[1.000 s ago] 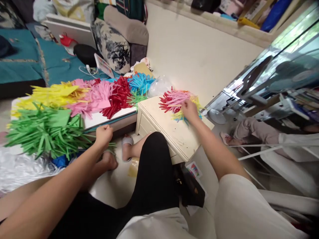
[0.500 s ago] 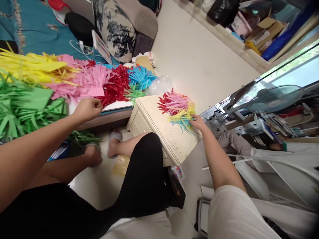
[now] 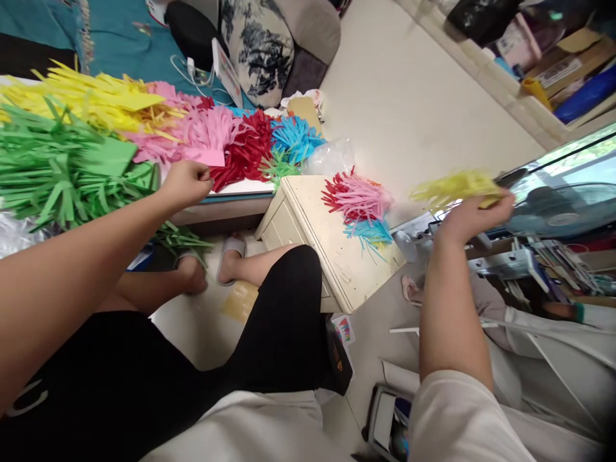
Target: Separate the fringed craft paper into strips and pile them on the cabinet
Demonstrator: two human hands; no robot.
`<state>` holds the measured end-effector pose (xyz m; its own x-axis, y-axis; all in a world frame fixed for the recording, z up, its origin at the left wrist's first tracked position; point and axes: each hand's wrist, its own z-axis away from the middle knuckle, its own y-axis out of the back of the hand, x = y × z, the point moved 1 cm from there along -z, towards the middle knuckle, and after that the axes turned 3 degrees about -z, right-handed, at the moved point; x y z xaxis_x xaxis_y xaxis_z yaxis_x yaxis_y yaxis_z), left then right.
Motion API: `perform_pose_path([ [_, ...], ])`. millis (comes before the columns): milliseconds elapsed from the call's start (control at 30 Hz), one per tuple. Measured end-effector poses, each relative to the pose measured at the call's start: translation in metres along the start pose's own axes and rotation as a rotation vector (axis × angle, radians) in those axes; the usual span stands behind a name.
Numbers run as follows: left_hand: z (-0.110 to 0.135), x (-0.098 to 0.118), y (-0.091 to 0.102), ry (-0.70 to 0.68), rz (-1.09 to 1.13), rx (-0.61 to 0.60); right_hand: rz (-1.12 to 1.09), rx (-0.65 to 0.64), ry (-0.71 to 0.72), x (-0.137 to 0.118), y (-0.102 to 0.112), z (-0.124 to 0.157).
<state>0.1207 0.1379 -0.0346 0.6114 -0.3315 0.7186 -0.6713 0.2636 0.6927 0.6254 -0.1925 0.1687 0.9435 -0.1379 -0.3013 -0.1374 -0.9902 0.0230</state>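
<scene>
My right hand (image 3: pixel 474 215) is raised beyond the far right corner of a cream cabinet, closed on a bunch of yellow paper fringe (image 3: pixel 455 186) whose strips trail to the left. On the cabinet top lie pink and red fringes (image 3: pixel 359 196) and a blue fringe (image 3: pixel 370 232). My left hand (image 3: pixel 187 185) is curled closed in front of the pink fringe pile (image 3: pixel 206 138); whether its fingers pinch anything is hidden. Around it spread green fringes (image 3: pixel 86 167), yellow fringes (image 3: pixel 101 96), dark red fringes (image 3: pixel 248 151) and blue fringes (image 3: pixel 294 138).
The cream cabinet (image 3: pixel 332 282) stands beside my knee. A clear plastic bag (image 3: pixel 330 157) lies behind it. A tablet (image 3: pixel 226 74) with a white cable rests on the teal cover. At right are a fan (image 3: pixel 563 215) and a person in grey trousers (image 3: pixel 486 301).
My right hand has lifted the yellow fringe off the cabinet and carried it up and right. My left hand stays curled near the pink pile. The view has shifted slightly.
</scene>
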Motion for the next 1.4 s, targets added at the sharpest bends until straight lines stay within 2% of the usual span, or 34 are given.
perform_pose_path([
  [33,0.002,0.007,0.0,-0.012,0.053,0.011,-0.06,0.044,0.107,-0.028,0.002,0.002],
  [67,0.003,0.013,-0.001,-0.023,0.107,0.021,-0.125,-0.086,0.169,-0.062,0.002,0.009],
  [100,0.005,0.019,-0.002,-0.036,0.167,0.028,-0.191,-0.328,0.207,-0.099,0.0,0.023],
  [133,0.008,0.025,-0.002,-0.055,0.233,0.025,-0.247,-0.655,0.211,-0.138,-0.004,0.042],
  [200,0.012,0.036,-0.001,-0.128,0.393,-0.06,-0.448,-1.287,0.216,-0.212,-0.019,0.087],
  [233,0.014,0.04,0.001,-0.181,0.479,-0.143,-0.573,-1.489,0.205,-0.242,-0.03,0.108],
  [267,0.017,0.044,0.004,-0.229,0.557,-0.231,-0.693,-1.618,0.186,-0.267,-0.044,0.127],
  [300,0.021,0.045,0.009,-0.262,0.616,-0.323,-0.784,-1.68,0.163,-0.284,-0.06,0.143],
  [333,0.025,0.046,0.015,-0.277,0.661,-0.409,-0.839,-1.685,0.14,-0.296,-0.079,0.158],
  [400,0.037,0.044,0.029,-0.277,0.724,-0.513,-0.869,-1.575,0.104,-0.305,-0.116,0.185],
  [467,0.048,0.037,0.044,-0.278,0.741,-0.516,-0.871,-1.413,0.061,-0.306,-0.144,0.21],
  [533,0.058,0.028,0.056,-0.282,0.699,-0.509,-0.885,-1.288,-0.004,-0.307,-0.157,0.232],
  [600,0.063,0.019,0.062,-0.278,0.638,-0.539,-0.89,-1.254,-0.079,-0.308,-0.155,0.249],
  [700,0.064,0.01,0.066,-0.304,0.574,-0.574,-0.851,-1.293,-0.169,-0.308,-0.142,0.263],
  [867,0.065,0.011,0.057,-0.35,0.483,-0.638,-0.79,-1.369,-0.294,-0.305,-0.132,0.273],
  [967,0.065,0.01,0.048,-0.332,0.458,-0.618,-0.79,-1.406,-0.33,-0.301,-0.139,0.273],
  [1067,0.06,0.0,0.045,-0.322,0.417,-0.529,-0.834,-1.477,-0.342,-0.28,-0.145,0.263],
  [1167,0.052,-0.024,0.049,-0.257,0.393,-0.397,-0.782,-1.38,-0.418,-0.239,-0.128,0.256],
  [1233,0.048,-0.044,0.051,-0.187,0.359,-0.322,-0.694,-1.36,-0.554,-0.214,-0.096,0.262],
  [1300,0.046,-0.064,0.049,-0.128,0.301,-0.275,-0.633,-1.433,-0.77,-0.199,-0.057,0.281],
  [1333,0.046,-0.072,0.048,-0.106,0.265,-0.264,-0.614,-1.396,-0.858,-0.196,-0.04,0.291],
  [1400,0.047,-0.084,0.045,-0.075,0.202,-0.264,-0.506,-1.234,-0.89,-0.194,-0.017,0.311],
])
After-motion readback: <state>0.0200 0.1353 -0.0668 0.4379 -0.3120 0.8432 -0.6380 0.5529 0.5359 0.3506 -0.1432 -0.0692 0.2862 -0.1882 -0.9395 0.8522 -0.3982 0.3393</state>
